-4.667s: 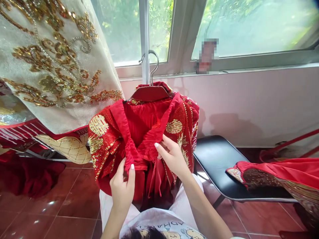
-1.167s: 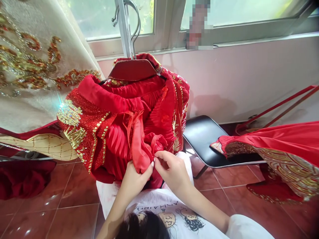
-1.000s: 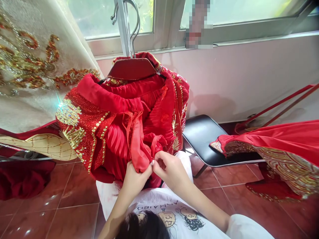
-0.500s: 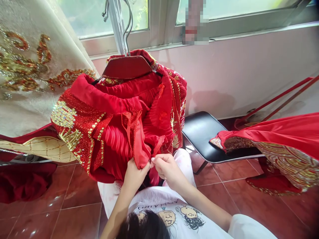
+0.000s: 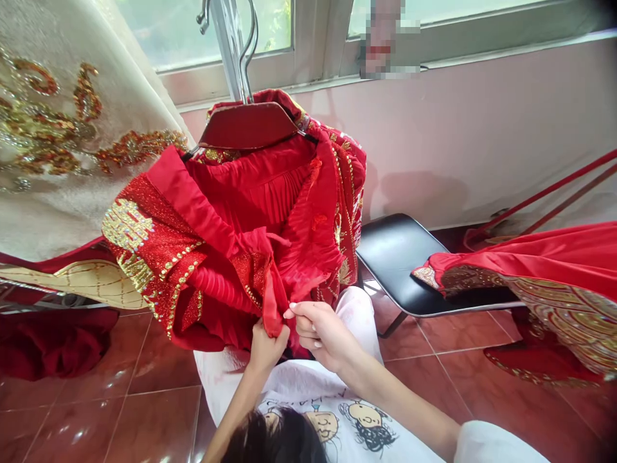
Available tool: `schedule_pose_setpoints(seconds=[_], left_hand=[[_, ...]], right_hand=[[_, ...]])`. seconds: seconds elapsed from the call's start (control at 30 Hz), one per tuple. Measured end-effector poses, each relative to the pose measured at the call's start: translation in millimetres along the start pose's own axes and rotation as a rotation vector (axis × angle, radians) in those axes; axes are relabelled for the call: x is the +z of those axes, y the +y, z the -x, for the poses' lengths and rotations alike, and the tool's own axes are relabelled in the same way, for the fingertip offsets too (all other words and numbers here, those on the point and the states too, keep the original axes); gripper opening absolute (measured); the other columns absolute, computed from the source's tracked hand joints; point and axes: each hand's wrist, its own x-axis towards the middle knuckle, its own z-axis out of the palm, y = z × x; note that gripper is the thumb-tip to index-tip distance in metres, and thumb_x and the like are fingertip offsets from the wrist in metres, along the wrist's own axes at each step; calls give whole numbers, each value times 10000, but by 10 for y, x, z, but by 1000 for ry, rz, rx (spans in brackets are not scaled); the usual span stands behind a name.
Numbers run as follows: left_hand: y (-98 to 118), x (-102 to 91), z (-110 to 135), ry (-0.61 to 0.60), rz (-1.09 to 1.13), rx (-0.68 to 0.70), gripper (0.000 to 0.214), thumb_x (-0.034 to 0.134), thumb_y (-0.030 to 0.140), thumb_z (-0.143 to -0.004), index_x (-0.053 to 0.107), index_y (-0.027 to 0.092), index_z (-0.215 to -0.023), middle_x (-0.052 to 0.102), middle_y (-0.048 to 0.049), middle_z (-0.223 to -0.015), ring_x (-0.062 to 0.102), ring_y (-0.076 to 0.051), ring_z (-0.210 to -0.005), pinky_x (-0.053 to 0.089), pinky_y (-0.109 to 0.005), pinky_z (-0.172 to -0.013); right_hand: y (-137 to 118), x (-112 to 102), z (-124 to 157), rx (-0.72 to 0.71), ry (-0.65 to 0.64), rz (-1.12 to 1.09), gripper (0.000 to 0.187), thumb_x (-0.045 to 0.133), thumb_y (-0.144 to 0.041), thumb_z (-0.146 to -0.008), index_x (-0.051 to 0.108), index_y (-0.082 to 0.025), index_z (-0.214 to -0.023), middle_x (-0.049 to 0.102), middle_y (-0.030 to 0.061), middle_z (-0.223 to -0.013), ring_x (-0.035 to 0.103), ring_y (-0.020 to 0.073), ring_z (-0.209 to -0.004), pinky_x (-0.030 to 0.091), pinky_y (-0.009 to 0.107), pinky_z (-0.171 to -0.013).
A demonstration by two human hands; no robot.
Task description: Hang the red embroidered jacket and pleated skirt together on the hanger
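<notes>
A red dress (image 5: 226, 231) with gold sequin embroidery hangs from a red hanger (image 5: 248, 125) with a metal hook, in front of my lap. My left hand (image 5: 267, 347) is closed on a fold of its thin red lining at the lower hem. My right hand (image 5: 321, 331) pinches the same red fabric just to the right, fingertips almost touching the left hand. Both hands sit low, over my white trousers.
A cream garment with gold embroidery (image 5: 62, 135) hangs at the left. A black chair (image 5: 405, 257) stands at the right with another red and gold garment (image 5: 530, 276) draped over it. Dark red cloth (image 5: 43, 341) lies on the red tiled floor. A window and pink wall are behind.
Over the last seconds my hands slid down from the dress's collar area to its lower hem and came together on the lining. The dress's left flap has swung open wider.
</notes>
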Motion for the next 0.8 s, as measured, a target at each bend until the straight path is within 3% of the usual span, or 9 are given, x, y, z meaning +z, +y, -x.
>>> schedule_pose_setpoints(seconds=[0.2, 0.3, 0.4, 0.43, 0.53, 0.6, 0.8], left_hand=[[-11, -57, -64, 12, 1, -13, 152, 531, 282, -652, 456, 207, -543, 484, 21, -490, 481, -136, -478, 416, -248, -507], [198, -259, -108, 127, -102, 68, 146, 611, 329, -650, 573, 190, -671, 567, -14, -631, 580, -188, -617, 487, -289, -601], [463, -490, -184, 358, -249, 195, 398, 695, 436, -634, 624, 160, -912, 637, -93, -882, 628, -274, -870, 522, -388, -787], [538, -546, -220, 352, -277, 197, 423, 704, 451, -639, 623, 161, -935, 644, -102, -913, 627, -282, -895, 518, -403, -807], [673, -610, -331, 95, -263, 100, 253, 638, 424, -725, 624, 186, -809, 653, -62, -780, 629, -244, -756, 515, -365, -715], [688, -581, -377, -1, -174, 57, 216, 574, 399, -775, 611, 191, -731, 643, -44, -700, 619, -218, -686, 504, -332, -669], [592, -449, -305, -5, 101, 75, 171, 583, 301, -745, 561, 183, -624, 608, -8, -625, 590, -162, -626, 478, -257, -617]], right_hand=[[-70, 180, 0, -356, 31, 149, 276, 687, -391, -662, 634, -122, -630, 301, -107, -393, 179, 10, -378, 78, 196, -390], [-51, 158, -51, -275, -62, 83, 245, 678, -368, -658, 617, -134, -618, 280, -119, -377, 145, 7, -361, 69, 191, -373], [-34, 114, -64, -116, -199, -14, 208, 681, -325, -649, 594, -142, -604, 259, -128, -372, 117, 5, -359, 63, 175, -358], [-26, 103, -62, -57, -239, -43, 195, 684, -310, -648, 596, -139, -614, 252, -130, -375, 110, 4, -364, 62, 168, -357], [-5, 91, -58, 97, -299, -146, 160, 686, -273, -664, 608, -133, -656, 237, -135, -377, 89, 9, -380, 62, 151, -353], [-11, 105, -60, 129, -294, -216, 138, 677, -247, -688, 608, -130, -662, 243, -131, -379, 83, 14, -387, 67, 144, -346], [-234, 236, -9, 112, -235, -263, 167, 583, -164, -746, 559, -133, -584, 192, -130, -385, 52, 21, -395, 102, 120, -324]])
